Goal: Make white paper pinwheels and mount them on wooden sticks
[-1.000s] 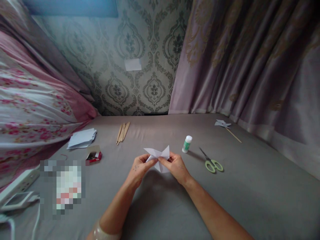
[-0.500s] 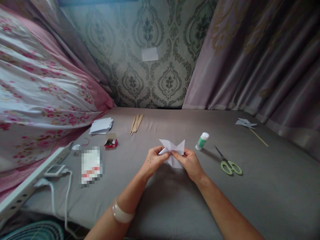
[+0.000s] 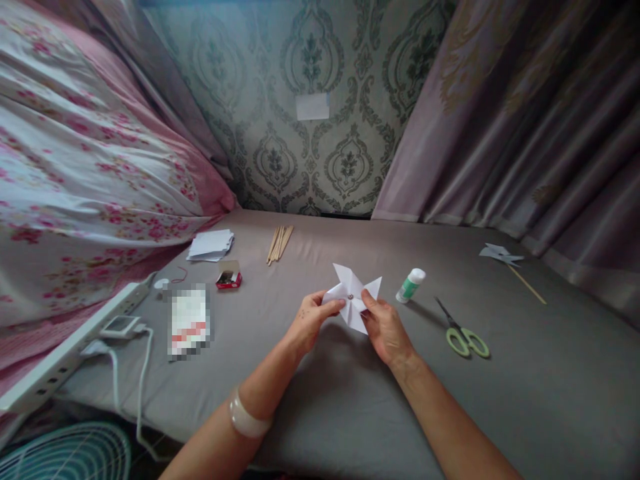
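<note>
A white paper pinwheel [image 3: 356, 311] is held just above the grey cloth, its pointed blades spread around a small metal pin [image 3: 351, 297] at the centre. My left hand [image 3: 313, 319] pinches its left blade, thumb on top and fingers underneath. On the other side, my right hand [image 3: 384, 325] grips the right blade the same way. The fingers behind the paper are partly hidden. A glue stick [image 3: 411, 286] with a white cap stands to the right of my right hand. Green-handled scissors [image 3: 461, 333] lie further right.
Wooden sticks [image 3: 280, 244], a stack of white paper [image 3: 211, 245] and an open red box [image 3: 229, 279] of small dark pieces lie at the back left. Another pinwheel [image 3: 501, 254] on a stick rests far right. A power strip [image 3: 80, 343] with cables lines the left edge.
My thumbs have moved apart from the pinwheel's centre, and the metal pin there now shows. The view has shifted, so everything sits further right in it.
</note>
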`<state>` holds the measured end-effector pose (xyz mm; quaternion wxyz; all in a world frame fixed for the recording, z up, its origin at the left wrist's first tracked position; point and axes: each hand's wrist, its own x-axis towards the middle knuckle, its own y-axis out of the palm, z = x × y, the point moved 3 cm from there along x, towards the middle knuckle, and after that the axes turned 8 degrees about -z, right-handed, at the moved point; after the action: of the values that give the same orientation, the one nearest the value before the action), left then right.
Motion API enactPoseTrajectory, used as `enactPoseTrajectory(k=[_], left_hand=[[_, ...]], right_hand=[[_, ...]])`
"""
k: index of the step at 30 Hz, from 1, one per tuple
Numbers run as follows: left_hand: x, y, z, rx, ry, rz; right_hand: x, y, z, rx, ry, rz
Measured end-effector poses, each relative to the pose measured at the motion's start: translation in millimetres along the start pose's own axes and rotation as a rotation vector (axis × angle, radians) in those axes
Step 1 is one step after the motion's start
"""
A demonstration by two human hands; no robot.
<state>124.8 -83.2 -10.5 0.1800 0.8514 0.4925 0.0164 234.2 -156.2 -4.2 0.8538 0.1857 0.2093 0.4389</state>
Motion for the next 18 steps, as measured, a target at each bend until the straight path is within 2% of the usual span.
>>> enactPoseTrajectory(k=[7,12,18], left_hand=[[-4.8,5.7,0.6,0.009,-0.043,0.016],[-5.3,5.3,-2.6,-0.012,-0.008,-0.037],[-2.2,2.1,-0.5,-0.065,-0.022,-0.08]], right_hand=[[-1.0,-0.4,-0.9,-0.055,0.005,-0.087],[0.3,-4.0,-2.1,-0.134,-0.016,-0.1],[2.2,-5.1,-3.8,-0.107,-0.054,-0.104]])
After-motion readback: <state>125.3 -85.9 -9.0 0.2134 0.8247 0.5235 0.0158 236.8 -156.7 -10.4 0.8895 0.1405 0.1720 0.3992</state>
